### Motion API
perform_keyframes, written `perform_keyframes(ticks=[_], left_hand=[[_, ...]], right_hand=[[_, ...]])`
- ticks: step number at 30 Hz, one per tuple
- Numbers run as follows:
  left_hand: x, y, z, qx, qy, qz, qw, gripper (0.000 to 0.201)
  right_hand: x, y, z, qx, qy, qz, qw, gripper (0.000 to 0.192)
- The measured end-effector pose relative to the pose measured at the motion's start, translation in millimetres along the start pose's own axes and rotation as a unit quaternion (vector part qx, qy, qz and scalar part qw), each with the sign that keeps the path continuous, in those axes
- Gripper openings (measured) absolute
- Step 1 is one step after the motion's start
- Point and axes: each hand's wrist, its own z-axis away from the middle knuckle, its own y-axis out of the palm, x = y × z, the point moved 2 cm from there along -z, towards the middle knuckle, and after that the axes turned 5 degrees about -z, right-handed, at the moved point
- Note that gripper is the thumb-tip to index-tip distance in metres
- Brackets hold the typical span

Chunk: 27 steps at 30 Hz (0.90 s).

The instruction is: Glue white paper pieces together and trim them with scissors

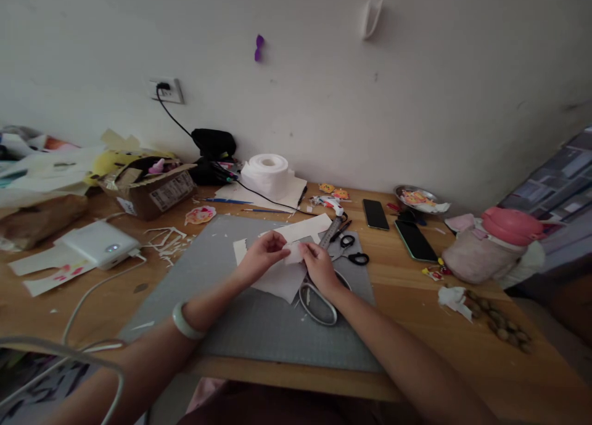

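Observation:
Between my two hands is a small piece of white paper [293,253], pinched at its left edge by my left hand [266,252] and at its right edge by my right hand [319,264]. Beneath them a larger white sheet [277,283] lies on the grey cutting mat [222,326]. Large scissors with grey handles [335,317] rest under my right wrist. Just right of that hand are black-handled scissors [358,258] and a metal ruler [330,231]. A strip of white paper [303,227] lies behind my hands.
Left are a white power bank [104,243] with cables, paper scraps [166,240] and a cardboard box [148,190]. A paper roll [266,173] stands at the back. Two phones [375,214], a glue gun [332,204], a metal bowl [414,197] and a pink-lidded bottle [490,246] are right.

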Motion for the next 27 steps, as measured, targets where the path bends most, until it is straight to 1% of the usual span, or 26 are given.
perform_keyframes(ticks=[6,9,16,20,23,27], left_hand=[[4.2,1.0,-0.5,0.032,0.014,-0.074,0.997,0.025],[1.6,0.8,-0.3,0.027,0.014,-0.092,0.995,0.024],[-4.6,-1.2,-1.0,-0.024,0.0,-0.017,1.0,0.025],[-4.3,-2.0,-0.7,-0.038,-0.007,0.019,0.999,0.025],[-1.8,-1.1,-1.2,-0.02,-0.019,0.047,0.999,0.025],[2.2,1.0,-2.2,0.038,-0.043,0.071,0.996,0.029]], right_hand=[[0.5,0.9,0.1,0.0,-0.014,-0.008,1.0,0.029],[0.3,2.1,0.3,0.008,-0.003,-0.02,1.0,0.03],[-0.3,2.6,1.3,0.033,0.03,-0.042,0.998,0.028],[2.8,0.4,0.8,0.035,0.039,-0.051,0.997,0.026],[3.2,-0.5,-0.7,0.019,0.041,-0.054,0.998,0.025],[-0.5,-1.3,-2.8,-0.001,0.048,-0.061,0.997,0.024]])
